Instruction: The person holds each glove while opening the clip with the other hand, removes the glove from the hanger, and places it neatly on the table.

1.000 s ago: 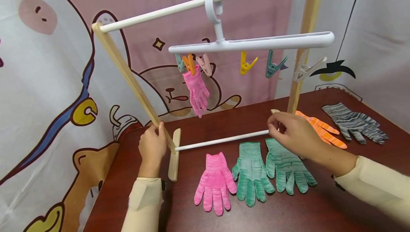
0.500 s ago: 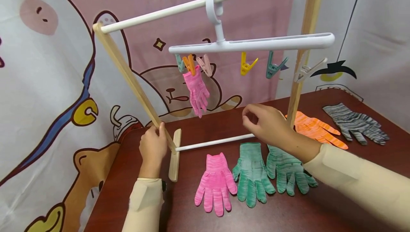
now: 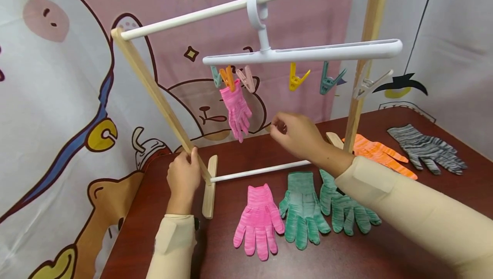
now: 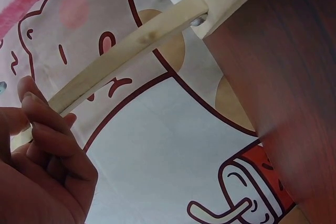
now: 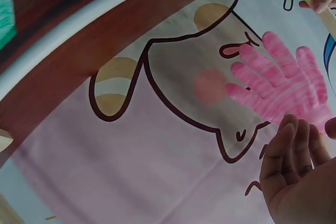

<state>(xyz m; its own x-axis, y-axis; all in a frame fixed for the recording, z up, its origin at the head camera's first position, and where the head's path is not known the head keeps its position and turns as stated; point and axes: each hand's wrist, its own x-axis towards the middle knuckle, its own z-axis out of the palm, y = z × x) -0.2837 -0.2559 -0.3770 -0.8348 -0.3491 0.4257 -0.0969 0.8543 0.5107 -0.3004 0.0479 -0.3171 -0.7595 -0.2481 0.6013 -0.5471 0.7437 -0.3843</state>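
In the head view my left hand [image 3: 184, 174] grips the left wooden post [image 3: 161, 105] of a drying rack low down; the left wrist view shows fingers curled round this post [image 4: 126, 56]. My right hand [image 3: 298, 138] is in the air inside the rack, right of a hanging pink glove [image 3: 236, 112]. Its fingers are loosely bent, thumb apart, with nothing held, as the right wrist view shows beside the pink glove [image 5: 286, 80]. An orange clothespin [image 3: 227, 78] clips that glove below a white hanger [image 3: 304, 52].
Other clothespins hang from the hanger, including a yellow one [image 3: 296, 78] and a teal one [image 3: 329, 80]. On the table [image 3: 223, 249] lie a pink glove [image 3: 259, 219], green gloves [image 3: 304, 210], an orange glove [image 3: 379, 152] and a grey glove [image 3: 425, 146]. A white lower bar [image 3: 262, 170] joins the posts.
My right hand has moved left and up, from beside the right post toward the hanging pink glove. The left hand has stayed on the left post.
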